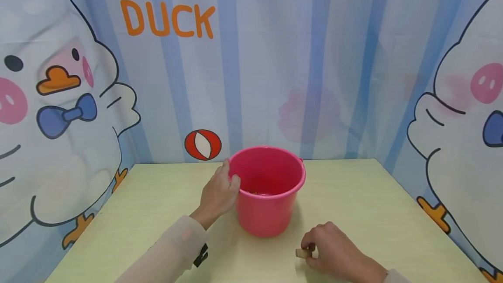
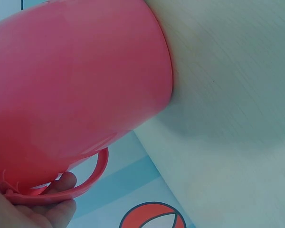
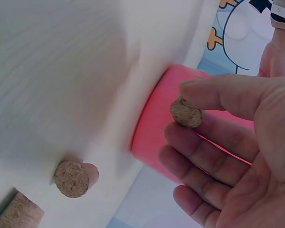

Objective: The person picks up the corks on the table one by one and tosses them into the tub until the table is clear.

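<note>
A pink plastic bucket [image 1: 265, 215] stands upright on the table. My left hand [image 1: 221, 191] grips its rim on the left side. In the left wrist view the fingers reach by the bucket's loop-shaped handle [image 2: 92, 183]. Low over the table to the bucket's front right, my right hand [image 1: 334, 250] pinches a small cork [image 3: 186, 112] between thumb and fingertips, the other fingers loosely bent. Two more cork pieces appear in the right wrist view: a round cork [image 3: 72, 179] and a larger piece [image 3: 19, 211] cut off by the frame edge.
The pale yellow table [image 1: 173, 213] ends against a striped curtain [image 1: 263, 64] with duck pictures at the back and sides. Small brownish bits [image 1: 255, 193] show at the bottom of the bucket, too little visible to name.
</note>
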A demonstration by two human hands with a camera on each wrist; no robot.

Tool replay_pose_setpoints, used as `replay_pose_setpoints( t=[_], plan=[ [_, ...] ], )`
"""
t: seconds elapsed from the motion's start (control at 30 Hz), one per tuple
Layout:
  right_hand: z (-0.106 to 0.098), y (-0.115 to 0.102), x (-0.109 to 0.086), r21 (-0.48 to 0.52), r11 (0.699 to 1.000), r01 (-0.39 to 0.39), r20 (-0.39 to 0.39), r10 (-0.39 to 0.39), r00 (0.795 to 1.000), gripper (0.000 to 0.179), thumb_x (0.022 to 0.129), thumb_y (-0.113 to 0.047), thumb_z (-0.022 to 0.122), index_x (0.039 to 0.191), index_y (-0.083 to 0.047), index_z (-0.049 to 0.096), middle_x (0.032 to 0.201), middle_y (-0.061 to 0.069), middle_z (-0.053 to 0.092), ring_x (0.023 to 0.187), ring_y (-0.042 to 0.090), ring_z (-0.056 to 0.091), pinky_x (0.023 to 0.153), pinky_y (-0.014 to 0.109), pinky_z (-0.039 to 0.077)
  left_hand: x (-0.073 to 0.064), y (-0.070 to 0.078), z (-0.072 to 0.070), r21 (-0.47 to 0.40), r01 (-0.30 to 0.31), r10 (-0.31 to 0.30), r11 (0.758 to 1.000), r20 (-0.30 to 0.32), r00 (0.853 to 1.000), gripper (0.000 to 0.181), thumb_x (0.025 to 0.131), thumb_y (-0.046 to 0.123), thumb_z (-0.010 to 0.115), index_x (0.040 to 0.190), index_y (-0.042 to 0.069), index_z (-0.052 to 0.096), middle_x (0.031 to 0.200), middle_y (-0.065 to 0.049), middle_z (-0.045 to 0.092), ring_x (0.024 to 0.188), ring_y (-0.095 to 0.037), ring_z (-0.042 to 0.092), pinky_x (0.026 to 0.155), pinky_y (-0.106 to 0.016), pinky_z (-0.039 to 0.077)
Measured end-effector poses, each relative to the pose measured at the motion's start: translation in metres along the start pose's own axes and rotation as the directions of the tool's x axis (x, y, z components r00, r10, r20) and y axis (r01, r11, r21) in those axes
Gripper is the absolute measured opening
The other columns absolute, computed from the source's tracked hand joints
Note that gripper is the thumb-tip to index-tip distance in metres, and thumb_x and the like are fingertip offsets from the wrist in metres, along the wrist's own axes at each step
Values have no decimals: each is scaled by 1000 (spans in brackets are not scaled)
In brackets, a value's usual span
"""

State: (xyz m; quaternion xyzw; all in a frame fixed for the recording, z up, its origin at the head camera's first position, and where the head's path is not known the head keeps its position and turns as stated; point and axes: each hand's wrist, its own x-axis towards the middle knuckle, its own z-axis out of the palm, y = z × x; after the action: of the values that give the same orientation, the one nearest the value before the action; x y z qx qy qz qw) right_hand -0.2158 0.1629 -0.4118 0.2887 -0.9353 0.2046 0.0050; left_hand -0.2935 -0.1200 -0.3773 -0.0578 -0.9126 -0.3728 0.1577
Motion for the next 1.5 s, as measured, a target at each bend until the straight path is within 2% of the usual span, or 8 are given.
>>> replay_pose_setpoints(
  t=[0.17,0.43,0.73,1.1,1.33,1.5],
  plan=[
    [-4,-3,1,0,1000,5,-54,-5,999,11,77,-19,89,83,-22,80,73,-22,64,70,5,58,68,27,52,1,0,0,2,0,0,1000,-3,1000,73,100,31,52,163,6,24,149,-12,50,128,-32,55,91,-50,59],
    [-8,-5,1,-31,1000,5,-148,-9,989,15,76,-18,89,85,-26,80,76,-26,63,73,-1,53,72,29,51,1,-2,0,13,-6,6,1000,-2,1000,71,100,30,51,162,5,25,148,-13,50,128,-33,55,91,-50,58],
    [-14,-10,2,-24,999,-26,-210,20,977,17,76,-20,90,85,-30,79,76,-28,62,80,3,54,78,37,50,1,1,-1,7,0,0,1000,-1,1000,73,100,30,52,162,5,25,149,-12,50,128,-33,55,91,-50,59],
    [-20,-14,1,-17,1000,2,-346,-7,938,20,79,-17,88,86,-33,78,79,-30,62,82,2,57,85,42,49,1,0,0,3,2,-2,1000,-1,1000,73,99,31,53,162,6,25,148,-11,50,127,-32,55,90,-49,59],
    [-25,-21,4,22,997,-72,-399,75,914,20,76,-19,91,91,-28,80,80,-26,64,83,3,59,88,42,50,1,0,-1,13,-4,4,1000,-2,1000,72,100,30,52,161,4,26,147,-13,51,127,-33,55,90,-50,59],
    [-30,-24,6,28,998,-61,-451,67,890,22,75,-17,92,93,-25,81,82,-23,67,85,5,61,89,44,51,1,-1,-1,17,-5,5,1000,1,1000,71,100,29,50,162,4,26,148,-13,51,127,-33,55,91,-51,58]
  ],
)
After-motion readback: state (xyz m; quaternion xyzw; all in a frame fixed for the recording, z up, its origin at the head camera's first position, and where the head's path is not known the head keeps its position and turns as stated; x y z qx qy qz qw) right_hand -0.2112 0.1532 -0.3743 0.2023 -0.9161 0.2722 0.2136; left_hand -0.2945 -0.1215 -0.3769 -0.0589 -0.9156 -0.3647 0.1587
